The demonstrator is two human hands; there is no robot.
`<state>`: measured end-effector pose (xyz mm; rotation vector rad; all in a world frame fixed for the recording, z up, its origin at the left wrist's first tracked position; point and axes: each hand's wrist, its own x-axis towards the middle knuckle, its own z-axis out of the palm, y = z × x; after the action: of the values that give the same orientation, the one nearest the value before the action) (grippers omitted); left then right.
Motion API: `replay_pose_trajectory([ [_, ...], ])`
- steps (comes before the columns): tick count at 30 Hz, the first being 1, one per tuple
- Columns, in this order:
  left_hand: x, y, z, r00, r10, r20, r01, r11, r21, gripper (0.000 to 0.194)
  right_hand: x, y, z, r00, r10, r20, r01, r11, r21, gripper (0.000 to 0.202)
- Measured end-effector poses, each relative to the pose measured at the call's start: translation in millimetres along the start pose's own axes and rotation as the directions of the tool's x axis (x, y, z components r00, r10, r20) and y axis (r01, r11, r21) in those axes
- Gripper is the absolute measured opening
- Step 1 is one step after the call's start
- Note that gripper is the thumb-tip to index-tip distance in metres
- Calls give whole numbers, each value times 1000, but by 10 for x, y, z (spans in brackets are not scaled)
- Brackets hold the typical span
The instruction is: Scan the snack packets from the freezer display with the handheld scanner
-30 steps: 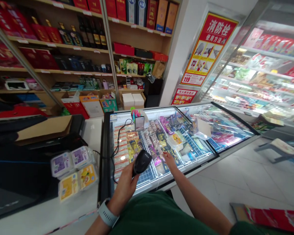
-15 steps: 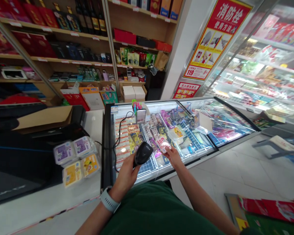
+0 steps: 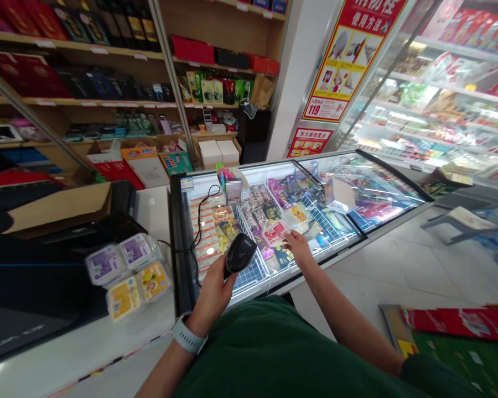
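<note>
My left hand is wrapped round the handle of a black handheld scanner, its head over the glass freezer's near left part. To its right, my right hand pinches the right edge of a small clear pack with a red and white label, held above the freezer glass. A clear tub with a yellow label lies just beyond that pack. On the white counter at the left sit several packs, some with purple labels and some with yellow labels.
The glass-topped freezer spans the middle. A black cable trails over its left end. An open carton and a small pixelated card stand on it. Cartons and shelves are behind; a grey stool is at right.
The pack in my right hand has turned so its label faces up more flatly. My left hand still holds the scanner. The whole view has shifted slightly.
</note>
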<state>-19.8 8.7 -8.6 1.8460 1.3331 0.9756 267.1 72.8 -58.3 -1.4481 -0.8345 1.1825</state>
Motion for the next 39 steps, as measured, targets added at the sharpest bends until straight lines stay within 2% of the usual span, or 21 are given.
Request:
replay_pose_trajectory([
  [3, 4, 4, -3, 1000, 6, 0, -6, 1000, -15, 47, -13, -42, 19, 998, 65, -8, -64, 994, 87, 42],
  [6, 9, 20, -8, 1000, 14, 0, -14, 1000, -19, 45, -39, -66, 33, 996, 87, 8, -87, 992, 92, 44],
  [12, 10, 42, -7, 1000, 25, 8, -25, 1000, -6, 45, -69, -92, 22, 985, 117, 127, -123, 991, 44, 45],
  [17, 4, 47, 2, 999, 40, 10, -40, 999, 12, 44, -77, -134, 40, 963, 120, 243, -149, 983, 104, 57],
  [20, -3, 46, 6, 999, 43, 14, -43, 999, 14, 44, -54, -136, 52, 966, 89, 243, -119, 987, 112, 56],
  [26, -20, 22, 23, 998, 35, 42, -37, 998, 46, 46, -22, -150, 0, 979, 53, 197, -54, 999, 0, 30],
  [31, -23, -11, 56, 994, 67, 83, -74, 994, 81, 46, -54, -257, -35, 969, 52, 242, -18, 990, -143, 42],
  [34, -17, -31, 75, 989, 123, 86, -133, 984, 117, 46, -34, -304, -25, 978, 51, 203, -16, 985, -174, 45],
  [39, 12, -28, 59, 980, 178, 88, -193, 958, 213, 49, 69, -335, -31, 987, -29, 161, 64, 975, -213, 41],
])
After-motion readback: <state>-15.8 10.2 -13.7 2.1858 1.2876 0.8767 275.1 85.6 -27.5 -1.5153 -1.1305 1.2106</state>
